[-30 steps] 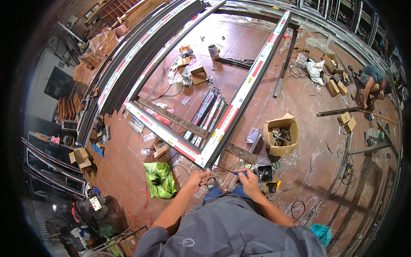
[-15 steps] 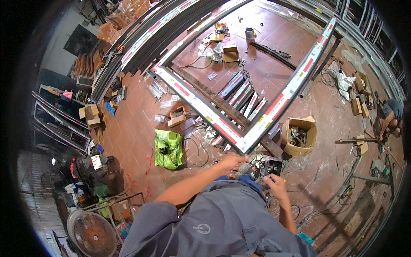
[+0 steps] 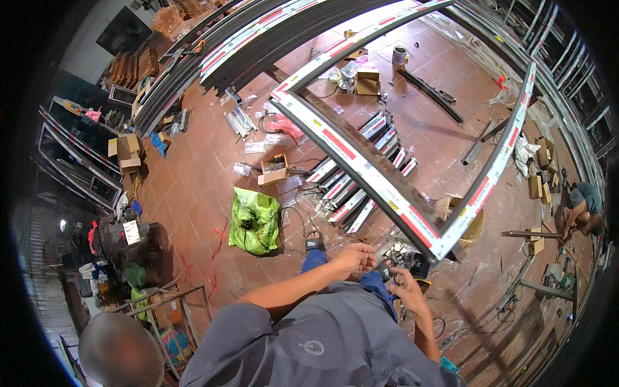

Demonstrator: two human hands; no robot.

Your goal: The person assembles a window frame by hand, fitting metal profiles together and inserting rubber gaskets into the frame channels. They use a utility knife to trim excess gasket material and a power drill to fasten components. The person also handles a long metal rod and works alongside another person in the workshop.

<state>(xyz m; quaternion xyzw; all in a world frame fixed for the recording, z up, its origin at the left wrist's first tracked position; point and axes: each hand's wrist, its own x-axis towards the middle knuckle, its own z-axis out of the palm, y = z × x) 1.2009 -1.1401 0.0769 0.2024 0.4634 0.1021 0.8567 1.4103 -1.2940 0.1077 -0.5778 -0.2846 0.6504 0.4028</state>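
Note:
My left hand (image 3: 353,258) is in front of my body, its fingers stretched out and seemingly holding nothing. To its right is my right hand (image 3: 407,289), its fingers bent but apart, and I make out nothing in them. Beyond both hands lies a large rectangular metal frame (image 3: 351,156) in black, with white and red protective film, its near corner (image 3: 440,250) to the upper right of my right hand. Neither hand touches it. A dark tray of small metal parts (image 3: 406,256) sits on the floor just past my hands.
A green plastic bag (image 3: 255,222), a small open box (image 3: 274,171) and film-wrapped bars (image 3: 367,180) lie ahead. A cardboard box (image 3: 474,232) is partly hidden behind the frame's corner. Long profiles (image 3: 258,48) are stacked far left. Another person (image 3: 583,209) crouches at the right.
The frame's near corner has shifted right, away from my left hand, which was close beside it. My right hand has risen slightly and its fingers have loosened. My sandalled left foot now shows.

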